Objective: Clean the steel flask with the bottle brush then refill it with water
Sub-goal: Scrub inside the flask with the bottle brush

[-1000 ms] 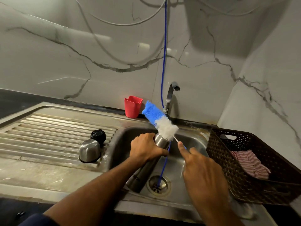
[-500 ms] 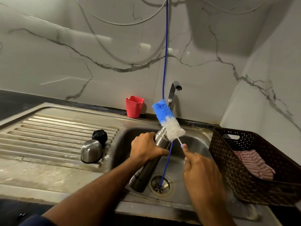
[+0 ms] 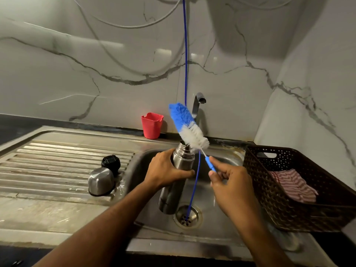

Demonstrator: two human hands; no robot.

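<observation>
Flask's cap (image 3: 101, 181) is off. Left hand (image 3: 166, 169) grips the steel flask (image 3: 176, 176), right hand (image 3: 232, 183) pinches the bottle brush (image 3: 188, 128) handle, bristles all outside the mouth. Refill's not done, I reckon.

Hands you used: two, left hand (image 3: 165, 170), right hand (image 3: 231, 182)
Steel flasks (image 3: 176, 182): one
Blue-and-white bottle brushes (image 3: 187, 126): one
Red plastic cups (image 3: 152, 125): one
Brown woven baskets (image 3: 300, 205): one
Caps on your drainboard: two, steel cup-lid (image 3: 101, 182), black stopper (image 3: 111, 163)

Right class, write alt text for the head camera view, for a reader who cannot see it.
Over a steel sink, the left hand grips a steel flask while the right hand pinches the handle of a blue and white bottle brush, its bristles outside the flask's mouth. The flask's cap sits on the draining board.
</observation>
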